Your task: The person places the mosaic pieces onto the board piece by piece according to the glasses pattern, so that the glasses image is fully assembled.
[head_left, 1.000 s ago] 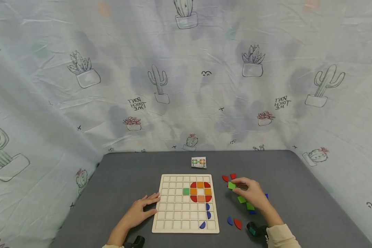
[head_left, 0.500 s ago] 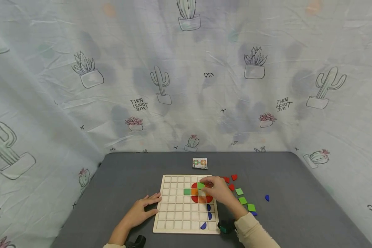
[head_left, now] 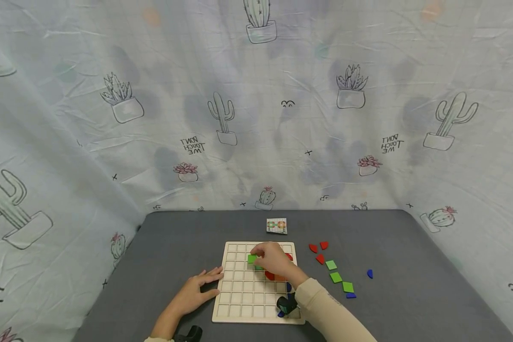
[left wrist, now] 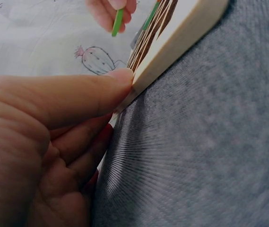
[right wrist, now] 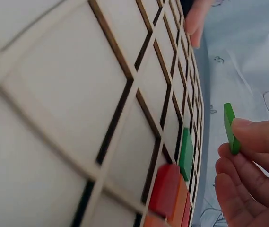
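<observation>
My right hand (head_left: 273, 260) pinches a bright green square tile (right wrist: 229, 130) between thumb and fingers, raised above the upper middle of a wooden grid board (head_left: 235, 299). Just below it on the board, the hand partly covers a darker green tile (right wrist: 186, 153). Red corner pieces (head_left: 270, 275) and orange tiles (head_left: 280, 278) sit in the cells beneath the hand and wrist, mostly hidden in the head view. At the board's left edge rests my left hand (head_left: 193, 290), fingers extended and the thumb touching the side of the frame.
Right of the board lie several loose pieces: red ones (head_left: 320, 259), green squares (head_left: 336, 277) and blue ones (head_left: 369, 273). Blue pieces (head_left: 289, 287) also sit on the board's right side. A small pattern card (head_left: 276, 226) lies behind the board on the grey table (head_left: 188, 228).
My right hand has carried the green square tile from the loose pieces leftward across the board to its upper middle. The left hand has stayed at the board's edge.
</observation>
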Available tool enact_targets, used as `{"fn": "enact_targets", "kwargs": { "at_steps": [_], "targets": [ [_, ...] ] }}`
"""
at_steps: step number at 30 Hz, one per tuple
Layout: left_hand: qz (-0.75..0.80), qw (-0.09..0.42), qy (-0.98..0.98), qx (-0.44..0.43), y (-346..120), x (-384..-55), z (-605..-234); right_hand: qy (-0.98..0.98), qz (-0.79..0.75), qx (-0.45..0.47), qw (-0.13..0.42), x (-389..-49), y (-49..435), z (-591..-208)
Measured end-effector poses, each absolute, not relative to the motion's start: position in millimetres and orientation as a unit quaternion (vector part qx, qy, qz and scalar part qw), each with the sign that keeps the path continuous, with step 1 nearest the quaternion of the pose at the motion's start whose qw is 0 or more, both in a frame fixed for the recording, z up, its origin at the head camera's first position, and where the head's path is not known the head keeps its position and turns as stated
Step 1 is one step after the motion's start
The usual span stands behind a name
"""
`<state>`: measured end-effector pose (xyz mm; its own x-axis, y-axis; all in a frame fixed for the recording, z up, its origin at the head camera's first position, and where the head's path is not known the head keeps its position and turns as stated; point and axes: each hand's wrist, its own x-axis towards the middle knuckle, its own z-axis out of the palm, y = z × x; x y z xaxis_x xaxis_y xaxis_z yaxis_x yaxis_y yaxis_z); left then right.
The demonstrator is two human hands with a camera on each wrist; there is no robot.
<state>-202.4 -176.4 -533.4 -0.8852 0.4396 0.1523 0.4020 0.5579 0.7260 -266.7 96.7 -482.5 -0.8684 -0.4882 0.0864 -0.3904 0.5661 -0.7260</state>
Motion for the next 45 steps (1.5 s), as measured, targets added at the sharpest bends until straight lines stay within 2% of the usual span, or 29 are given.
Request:
{"fn": "enact_targets", "kwargs": {
  "at_steps": [14, 20, 27, 37, 45],
  "targets": [
    [0.414, 0.028, 0.879, 0.237, -175.3, -203.9, -534.3, 0.914, -0.315, -0.245, 0.07, -267.3, 77.2, -485.0],
    [0.416, 0.029, 0.879, 0.234, -175.5, -203.3, -534.6, 0.927, -0.268, -0.258, 0.049, -268.8, 74.4, -488.0],
    [0.414, 0.037, 0.881, 0.225, -173.7, -200.9, -532.2, 0.923, -0.282, -0.255, 0.061, -268.4, 76.1, -485.2],
    [0.41, 0.043, 0.884, 0.219, -174.9, -201.4, -531.5, 0.892, -0.374, -0.241, 0.084, -264.9, 105.8, -473.9],
    [0.417, 0.044, 0.88, 0.224, -175.7, -200.7, -530.5, 0.892, -0.401, -0.205, 0.044, -269.5, 147.1, -469.0]
  ]
}}
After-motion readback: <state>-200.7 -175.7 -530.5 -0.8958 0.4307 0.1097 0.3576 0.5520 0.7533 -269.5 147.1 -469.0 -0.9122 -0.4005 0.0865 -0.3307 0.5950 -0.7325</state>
